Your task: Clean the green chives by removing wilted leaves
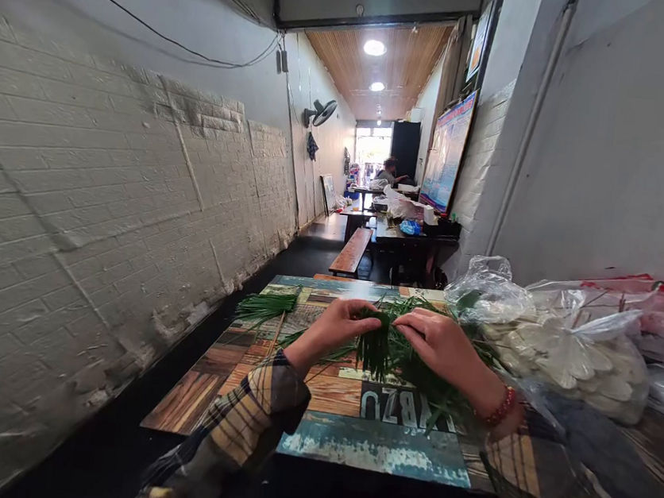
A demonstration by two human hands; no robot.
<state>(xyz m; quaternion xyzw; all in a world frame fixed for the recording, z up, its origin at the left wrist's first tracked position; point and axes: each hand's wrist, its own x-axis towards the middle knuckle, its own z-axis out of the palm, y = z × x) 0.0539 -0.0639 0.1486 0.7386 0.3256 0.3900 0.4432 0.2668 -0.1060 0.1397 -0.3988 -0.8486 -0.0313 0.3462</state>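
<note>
Noted white brick-patterned wall (104, 191) at far left. Found sheaf of green leaves (269, 306) lying on patchwork-print table (316, 389). Next, recorded left hand (342, 326) closed on hanging bunch of leaves (373, 354), over middle of table. Observed right hand (435, 342) close beside, with fingertips at upper right edge of bunch; unable to confirm grip. Sighted loose greenery (414, 372) beneath right hand. Logged red beaded bracelet (506, 405) farther right, then clear plastic bags (577, 355) with pale contents at far right.

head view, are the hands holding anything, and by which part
The left hand holds a bunch of green strands by its upper end; the right hand is at that end too, its grip unclear.
</note>
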